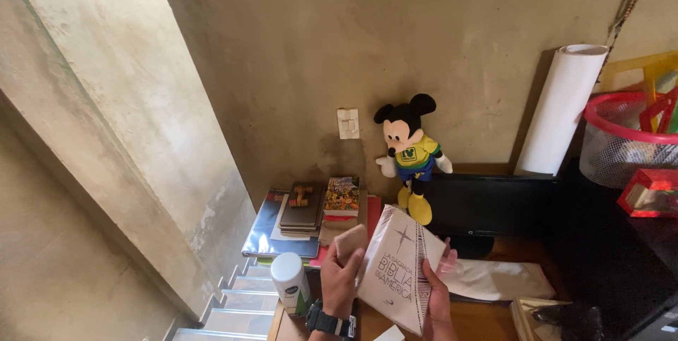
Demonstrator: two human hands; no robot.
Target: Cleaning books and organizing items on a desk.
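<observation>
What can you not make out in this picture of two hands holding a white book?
- Head view: the left hand covers part of the white book, and the cloth it presses there.
- The right hand is cut by the bottom edge.
- The stacked books are too small to tell apart.

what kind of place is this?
Likely a corner of a home, perhaps a study nook: a plush mouse toy against a bare plaster wall, stacked books on a wooden desk, a pink basket.
</observation>
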